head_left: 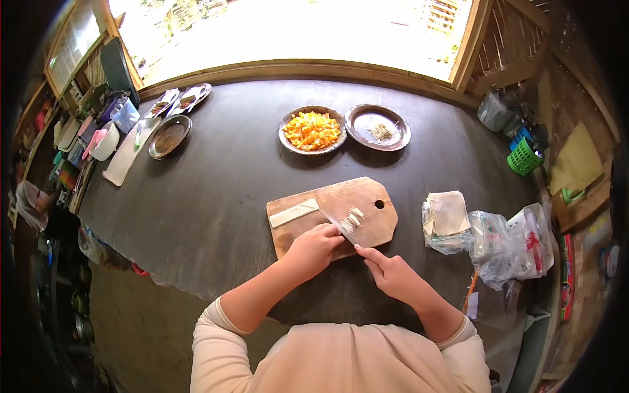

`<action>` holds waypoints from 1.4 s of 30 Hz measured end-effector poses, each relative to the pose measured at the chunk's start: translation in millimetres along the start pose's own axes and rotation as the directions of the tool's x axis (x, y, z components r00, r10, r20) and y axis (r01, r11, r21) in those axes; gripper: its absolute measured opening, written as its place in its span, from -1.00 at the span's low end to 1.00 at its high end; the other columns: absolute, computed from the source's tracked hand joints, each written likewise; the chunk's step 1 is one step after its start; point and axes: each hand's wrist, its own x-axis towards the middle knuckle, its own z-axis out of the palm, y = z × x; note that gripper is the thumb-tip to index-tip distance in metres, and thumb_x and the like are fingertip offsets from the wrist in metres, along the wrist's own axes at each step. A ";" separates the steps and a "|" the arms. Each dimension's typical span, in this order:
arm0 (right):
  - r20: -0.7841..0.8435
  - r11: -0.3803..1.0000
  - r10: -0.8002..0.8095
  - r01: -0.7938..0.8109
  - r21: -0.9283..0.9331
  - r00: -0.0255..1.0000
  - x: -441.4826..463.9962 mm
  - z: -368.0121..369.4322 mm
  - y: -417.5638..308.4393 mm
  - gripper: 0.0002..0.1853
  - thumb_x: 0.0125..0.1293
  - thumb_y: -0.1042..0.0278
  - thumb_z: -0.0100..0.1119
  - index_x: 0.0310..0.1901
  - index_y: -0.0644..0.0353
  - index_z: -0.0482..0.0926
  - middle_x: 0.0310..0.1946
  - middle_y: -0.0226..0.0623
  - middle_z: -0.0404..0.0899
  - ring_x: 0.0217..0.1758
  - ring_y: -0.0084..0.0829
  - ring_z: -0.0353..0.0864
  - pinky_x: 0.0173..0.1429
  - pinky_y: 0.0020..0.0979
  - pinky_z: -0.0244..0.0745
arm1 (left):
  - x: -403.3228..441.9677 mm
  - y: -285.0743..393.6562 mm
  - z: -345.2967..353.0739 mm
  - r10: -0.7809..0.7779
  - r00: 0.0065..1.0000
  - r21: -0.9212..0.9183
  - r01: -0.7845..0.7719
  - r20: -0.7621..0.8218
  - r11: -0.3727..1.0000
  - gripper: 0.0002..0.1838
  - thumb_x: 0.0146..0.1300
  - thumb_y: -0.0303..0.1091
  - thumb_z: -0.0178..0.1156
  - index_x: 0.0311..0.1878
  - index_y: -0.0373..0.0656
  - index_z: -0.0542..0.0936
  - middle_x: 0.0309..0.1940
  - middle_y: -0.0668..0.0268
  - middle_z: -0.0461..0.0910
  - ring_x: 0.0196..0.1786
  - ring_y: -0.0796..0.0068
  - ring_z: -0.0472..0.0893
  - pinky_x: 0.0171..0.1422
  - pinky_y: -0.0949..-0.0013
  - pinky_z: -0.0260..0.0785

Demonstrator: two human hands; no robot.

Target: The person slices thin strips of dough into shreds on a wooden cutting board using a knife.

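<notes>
A wooden cutting board (pixel 304 191) with a hole at its right end lies at the table's near side. My right hand (pixel 396 278) grips a knife (pixel 342 229), its blade slanting up and left over the board. My left hand (pixel 314 250) is closed beside the blade, fingertips low on the board; whatever they press on is hidden. Thin pale cut strips (pixel 354 218) lie just right of the blade. A longer, pale flat strip (pixel 293 213) rests on the board's left part.
Behind the board stand a bowl of chopped orange food (pixel 312 131) and a plate (pixel 357 134) holding thin pale strips. Pale square sheets (pixel 449 213) and plastic bags (pixel 504 245) lie at right. A dark plate (pixel 169 137) sits at left, a green basket (pixel 524 157) at far right.
</notes>
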 end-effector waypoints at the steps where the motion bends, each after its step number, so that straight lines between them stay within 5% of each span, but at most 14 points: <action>1: -0.004 1.000 -0.003 0.003 -0.001 1.000 -1.0 -2.4 -1.3 -0.63 0.48 0.42 0.02 0.29 0.05 0.46 -0.41 0.08 0.61 -0.49 -0.09 0.62 -0.26 -0.31 0.50 | 0.0 1.1 -1.4 -0.011 1.000 -0.011 0.011 0.007 1.000 -0.69 0.06 -0.59 0.20 -0.07 -0.24 0.66 -0.03 0.20 0.61 0.14 0.14 0.56 0.22 0.21 0.46; 3: 0.037 0.993 0.035 -0.040 0.115 0.999 -2.9 -10.4 -5.8 -0.63 0.48 0.39 0.03 0.29 -0.02 0.46 -0.37 0.11 0.62 -0.39 0.12 0.63 -0.28 -0.17 0.54 | -0.3 0.9 -3.1 -0.020 1.000 -0.016 0.020 0.010 1.000 -0.69 0.06 -0.59 0.20 -0.07 -0.24 0.66 -0.03 0.21 0.61 0.14 0.14 0.56 0.22 0.21 0.46; 9: -0.027 0.992 -0.060 0.063 0.109 0.998 -1.2 -2.7 2.6 -0.62 0.48 0.38 0.02 0.29 -0.02 0.46 -0.35 0.11 0.63 -0.37 0.14 0.63 -0.28 -0.12 0.54 | -1.7 -1.5 0.3 -0.001 1.000 0.013 0.001 0.002 1.000 -0.74 0.11 -0.54 0.17 -0.11 -0.19 0.67 -0.04 0.25 0.60 0.16 0.17 0.55 0.19 0.21 0.48; 13: -0.010 1.000 0.016 -0.016 -0.009 1.000 0.1 1.0 -3.8 -0.62 0.48 0.38 0.02 0.29 -0.01 0.46 -0.35 0.11 0.63 -0.37 0.13 0.63 -0.28 -0.12 0.54 | 0.1 0.0 0.2 0.003 1.000 0.014 -0.003 0.003 1.000 -0.71 0.07 -0.57 0.22 -0.08 -0.24 0.66 -0.05 0.20 0.60 0.12 0.15 0.57 0.21 0.22 0.47; 19: 0.027 0.993 0.011 -0.015 0.118 1.000 -4.7 -10.5 -7.1 -0.62 0.47 0.44 0.03 0.29 0.07 0.47 -0.38 0.07 0.62 -0.41 -0.01 0.68 -0.26 -0.29 0.52 | -0.4 -2.0 -0.7 -0.012 0.999 0.048 0.011 0.035 0.999 -0.70 0.07 -0.57 0.22 -0.07 -0.24 0.65 -0.06 0.20 0.60 0.12 0.15 0.57 0.20 0.21 0.47; 21: 0.012 0.993 0.004 -0.005 0.117 1.000 -5.7 -8.9 -4.3 -0.62 0.48 0.39 0.02 0.29 0.01 0.46 -0.46 0.12 0.57 -0.44 0.12 0.60 -0.32 -0.19 0.50 | -1.2 -1.9 1.0 0.004 1.000 0.036 -0.005 0.025 0.999 -0.69 0.07 -0.57 0.22 -0.07 -0.24 0.65 -0.05 0.20 0.60 0.12 0.15 0.57 0.20 0.21 0.47; 28: -0.017 0.999 0.007 -0.006 0.038 1.000 -0.2 0.0 -4.0 -0.62 0.48 0.39 0.02 0.29 0.01 0.46 -0.46 0.13 0.57 -0.43 0.13 0.60 -0.30 -0.15 0.52 | 0.5 2.4 -0.3 0.012 1.000 0.042 -0.012 -0.002 0.999 -0.70 0.07 -0.55 0.24 -0.08 -0.22 0.66 -0.05 0.21 0.61 0.13 0.15 0.57 0.21 0.21 0.47; 34: 0.025 0.996 0.022 -0.024 0.089 0.999 -4.9 -11.9 -10.6 -0.63 0.47 0.44 0.03 0.28 0.08 0.47 -0.46 0.07 0.57 -0.49 -0.04 0.61 -0.29 -0.28 0.49 | -0.6 2.8 -0.1 -0.004 1.000 0.074 0.003 0.010 0.997 -0.72 0.08 -0.53 0.23 -0.09 -0.21 0.66 -0.05 0.23 0.61 0.13 0.17 0.57 0.20 0.22 0.47; 36: 0.059 0.991 0.057 -0.063 0.118 0.997 -4.8 -14.0 -11.9 -0.63 0.48 0.38 0.03 0.28 0.02 0.46 -0.40 0.19 0.59 -0.38 0.16 0.62 -0.29 -0.13 0.52 | -0.8 2.1 1.2 -0.002 1.000 0.076 0.000 0.021 0.997 -0.72 0.08 -0.53 0.23 -0.09 -0.21 0.66 -0.05 0.23 0.61 0.13 0.17 0.57 0.20 0.22 0.47; 40: 0.043 0.991 0.045 -0.049 0.121 0.998 -5.8 -11.5 -7.4 -0.63 0.48 0.39 0.04 0.28 0.02 0.46 -0.41 0.19 0.58 -0.38 0.15 0.63 -0.30 -0.13 0.52 | -1.9 3.3 0.8 -0.022 0.999 0.079 0.019 0.029 0.997 -0.71 0.08 -0.53 0.22 -0.08 -0.21 0.65 -0.04 0.22 0.60 0.14 0.17 0.56 0.22 0.22 0.46; 42: 0.015 0.994 -0.003 0.002 0.111 1.000 -4.4 -8.7 -2.5 -0.62 0.48 0.43 0.02 0.29 0.06 0.47 -0.44 0.05 0.59 -0.49 -0.09 0.64 -0.28 -0.31 0.50 | -1.0 3.0 -0.5 -0.023 0.999 0.085 0.020 0.037 0.996 -0.71 0.08 -0.54 0.21 -0.08 -0.21 0.65 -0.04 0.21 0.60 0.14 0.17 0.56 0.23 0.22 0.46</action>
